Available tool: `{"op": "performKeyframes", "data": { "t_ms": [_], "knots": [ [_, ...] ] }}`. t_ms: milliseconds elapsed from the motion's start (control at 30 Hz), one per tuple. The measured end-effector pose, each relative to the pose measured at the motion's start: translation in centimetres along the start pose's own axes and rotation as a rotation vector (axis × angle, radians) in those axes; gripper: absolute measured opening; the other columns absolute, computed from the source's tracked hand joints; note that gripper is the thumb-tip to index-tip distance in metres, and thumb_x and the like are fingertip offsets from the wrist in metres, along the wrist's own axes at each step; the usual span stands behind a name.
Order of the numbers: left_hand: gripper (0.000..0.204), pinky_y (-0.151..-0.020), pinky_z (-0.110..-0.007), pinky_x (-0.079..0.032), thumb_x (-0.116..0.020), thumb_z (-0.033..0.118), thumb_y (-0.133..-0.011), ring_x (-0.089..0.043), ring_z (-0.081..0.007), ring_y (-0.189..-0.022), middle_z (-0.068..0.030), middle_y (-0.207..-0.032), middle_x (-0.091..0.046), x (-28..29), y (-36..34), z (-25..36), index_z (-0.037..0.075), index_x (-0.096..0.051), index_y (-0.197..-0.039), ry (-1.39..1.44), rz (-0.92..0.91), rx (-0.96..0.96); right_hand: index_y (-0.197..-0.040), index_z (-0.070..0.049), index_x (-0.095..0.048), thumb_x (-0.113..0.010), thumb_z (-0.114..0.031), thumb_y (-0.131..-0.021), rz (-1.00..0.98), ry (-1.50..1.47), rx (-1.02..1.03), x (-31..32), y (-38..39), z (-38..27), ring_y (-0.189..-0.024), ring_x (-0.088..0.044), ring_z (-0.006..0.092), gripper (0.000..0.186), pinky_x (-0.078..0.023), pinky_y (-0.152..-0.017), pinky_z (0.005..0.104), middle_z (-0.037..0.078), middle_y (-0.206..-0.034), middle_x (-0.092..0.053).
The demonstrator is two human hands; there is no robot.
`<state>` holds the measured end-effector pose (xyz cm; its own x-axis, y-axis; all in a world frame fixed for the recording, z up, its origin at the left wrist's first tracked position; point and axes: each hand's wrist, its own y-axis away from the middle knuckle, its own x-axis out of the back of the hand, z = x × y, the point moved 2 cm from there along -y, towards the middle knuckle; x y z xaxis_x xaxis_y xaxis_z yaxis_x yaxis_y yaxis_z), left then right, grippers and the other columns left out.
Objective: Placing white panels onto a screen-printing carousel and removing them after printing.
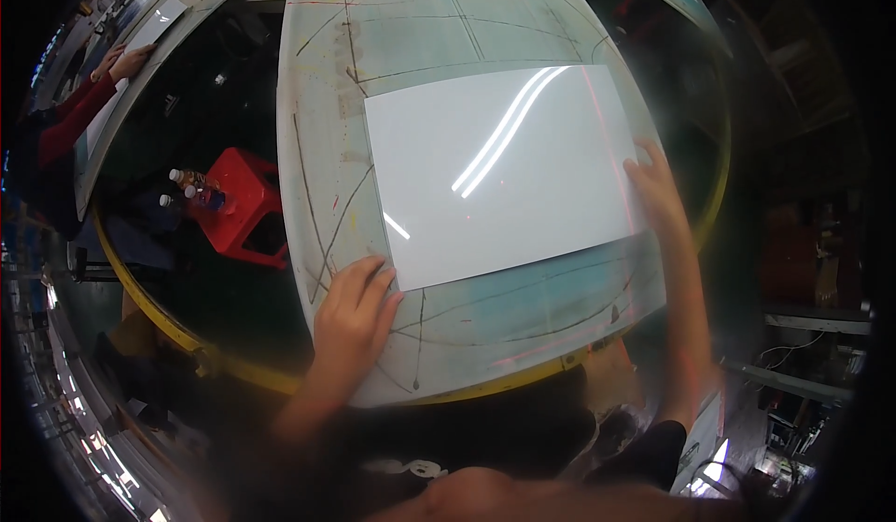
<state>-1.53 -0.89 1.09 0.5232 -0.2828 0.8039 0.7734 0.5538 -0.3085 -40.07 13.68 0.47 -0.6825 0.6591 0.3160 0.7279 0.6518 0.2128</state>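
Observation:
A glossy white rectangular sheet (541,218) lies flat on a pale, scuffed work table (495,331), with bright lamp reflections across it. At its near left corner, my left hand (347,312) has the fingers at the edge and the thumb by the corner, closed on the sheet. My right hand (656,190) holds the right edge, its fingers bent at the rim. A thin red light line runs down the sheet near that edge.
Dark drawn lines mark the table top. A yellow rail (168,321) curves around the table. To the left stands a red stool (241,200) with several bottles on it. Farther left, another person's hands (121,63) rest at another table.

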Motion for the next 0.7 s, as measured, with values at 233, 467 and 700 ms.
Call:
{"op": "performKeyframes", "data": {
  "t_ms": [233,467,700],
  "knots": [
    [0.029,-0.078,-0.037,-0.049,-0.071,0.004,-0.073,-0.059,-0.0317,-0.094,-0.0142,-0.106,-0.058,0.1,-0.21,0.19,-0.002,-0.061,-0.1,-0.016,0.009,-0.02,-0.132,-0.005,-0.039,-0.053,-0.009,-0.093,0.01,0.004,-0.001,-0.46,0.39,-0.67,-0.085,-0.061,0.0113,0.041,-0.046,-0.08,0.0229,0.013,-0.096,-0.068],
    [0.029,-0.077,-0.036,-0.049,-0.071,0.004,-0.073,-0.059,-0.0314,-0.093,-0.0139,-0.105,-0.058,0.11,-0.24,0.23,-0.002,-0.061,-0.099,-0.032,0.006,-0.012,-0.133,-0.004,-0.038,-0.053,-0.01,-0.093,0.008,0.025,0.008,-0.45,0.15,-0.23,-0.081,-0.061,0.0108,0.043,-0.046,-0.076,0.0224,0.013,-0.094,-0.067],
    [0.028,-0.077,-0.036,-0.049,-0.071,0.004,-0.073,-0.059,-0.0311,-0.093,-0.0135,-0.105,-0.058,0.05,-0.29,0.27,-0.001,-0.061,-0.099,-0.033,0.001,0.0,-0.133,-0.005,-0.038,-0.053,-0.01,-0.093,0.008,0.018,0.011,-0.44,0.06,-0.21,-0.08,-0.061,0.0108,0.043,-0.047,-0.075,0.0226,0.013,-0.094,-0.067]
  ]
}}
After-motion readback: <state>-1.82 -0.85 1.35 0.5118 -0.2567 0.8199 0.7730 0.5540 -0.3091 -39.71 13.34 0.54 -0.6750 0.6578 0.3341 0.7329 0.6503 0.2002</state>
